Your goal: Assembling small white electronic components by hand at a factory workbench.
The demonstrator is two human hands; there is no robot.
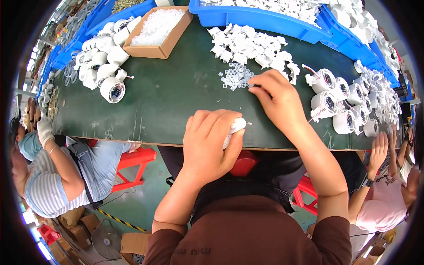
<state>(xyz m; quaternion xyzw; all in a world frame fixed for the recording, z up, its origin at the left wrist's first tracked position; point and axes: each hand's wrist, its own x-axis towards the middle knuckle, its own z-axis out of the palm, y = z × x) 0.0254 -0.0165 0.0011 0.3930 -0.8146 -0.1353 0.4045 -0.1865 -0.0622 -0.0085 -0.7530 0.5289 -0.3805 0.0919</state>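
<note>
My left hand (212, 141) is wrapped round a white plastic part (237, 125) at the table's near edge. A thin pale tip sticks out of that part to the right; the rest is hidden in my palm. My right hand (277, 95) reaches to the right edge of a small heap of clear plastic rings (236, 76). Its thumb and forefinger are drawn together there, and whatever lies between them is too small to make out. Just behind the rings spreads a pile of white plastic clips (247, 44).
White round housings with circuit boards stand at the right (329, 102) and left (113, 90). A cardboard box (165, 51) holds small clear parts. Blue bins (260, 22) line the back. People sit at both sides, one with a gloved hand (45, 130).
</note>
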